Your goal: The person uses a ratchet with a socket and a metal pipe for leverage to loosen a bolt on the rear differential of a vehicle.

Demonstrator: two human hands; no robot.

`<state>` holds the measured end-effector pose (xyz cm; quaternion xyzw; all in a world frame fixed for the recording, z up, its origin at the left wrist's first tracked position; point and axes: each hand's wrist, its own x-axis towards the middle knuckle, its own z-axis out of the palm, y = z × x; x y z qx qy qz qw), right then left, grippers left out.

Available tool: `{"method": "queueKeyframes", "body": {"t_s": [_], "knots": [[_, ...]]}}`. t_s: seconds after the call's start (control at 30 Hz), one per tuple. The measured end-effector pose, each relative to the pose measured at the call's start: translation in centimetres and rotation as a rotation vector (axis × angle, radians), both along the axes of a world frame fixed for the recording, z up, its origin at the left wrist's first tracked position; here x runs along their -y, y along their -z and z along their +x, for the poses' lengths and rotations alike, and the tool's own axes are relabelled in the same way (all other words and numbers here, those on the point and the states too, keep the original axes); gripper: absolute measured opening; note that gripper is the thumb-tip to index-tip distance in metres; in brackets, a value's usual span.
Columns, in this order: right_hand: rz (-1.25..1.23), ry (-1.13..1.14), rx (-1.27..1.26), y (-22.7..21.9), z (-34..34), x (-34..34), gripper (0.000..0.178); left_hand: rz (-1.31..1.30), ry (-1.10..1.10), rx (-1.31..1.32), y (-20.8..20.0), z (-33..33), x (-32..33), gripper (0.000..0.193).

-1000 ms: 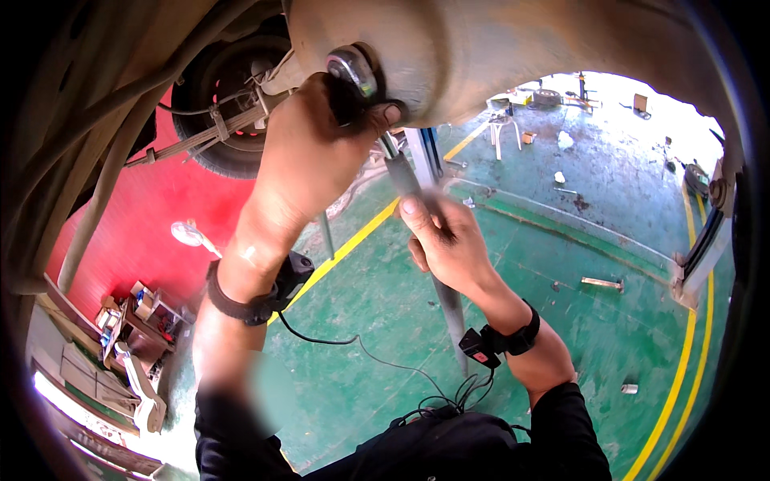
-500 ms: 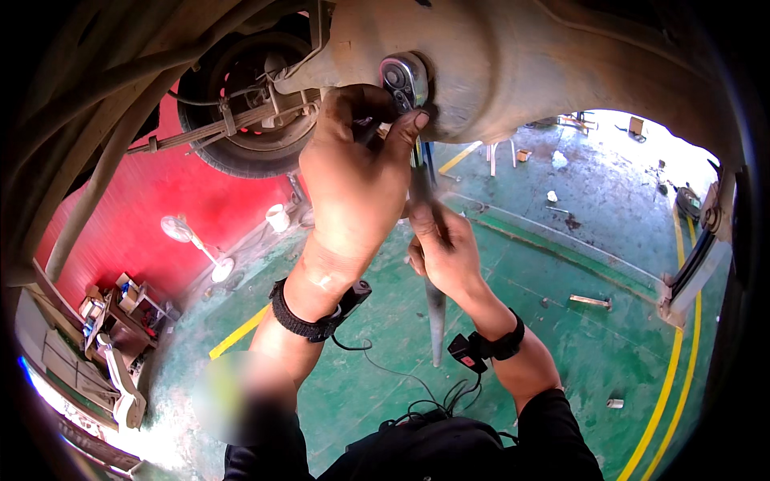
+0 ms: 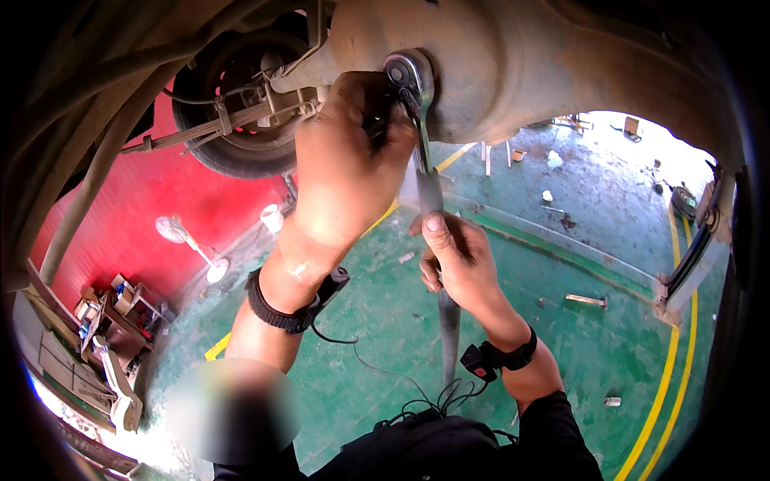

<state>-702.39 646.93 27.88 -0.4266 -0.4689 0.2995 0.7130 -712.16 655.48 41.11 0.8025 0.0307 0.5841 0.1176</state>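
Upper centre — ratchet wrench head is steadied by the left hand; handle clamped in the right hand against the axle housing.

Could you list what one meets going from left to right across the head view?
Cluttered shelf → standing fan → wheel → left hand → ratchet wrench → right hand → hammer on the green floor → yellow floor lines.
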Motion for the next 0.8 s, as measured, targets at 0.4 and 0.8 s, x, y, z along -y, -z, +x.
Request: {"method": "queueKeyframes", "body": {"t_s": [0.4, 0.8], "knots": [[0.01, 0.094, 0.195, -4.2, -1.1, -2.6, 0.036, 0.125, -0.154, -0.294, -2.7, -0.5, 1.1, 0.031], [0.329, 0.182, -0.062, -4.4, -1.5, -8.9, 0.023, 0.289, -0.226, -0.394, -4.4, -0.8, 0.8, 0.03]]}}
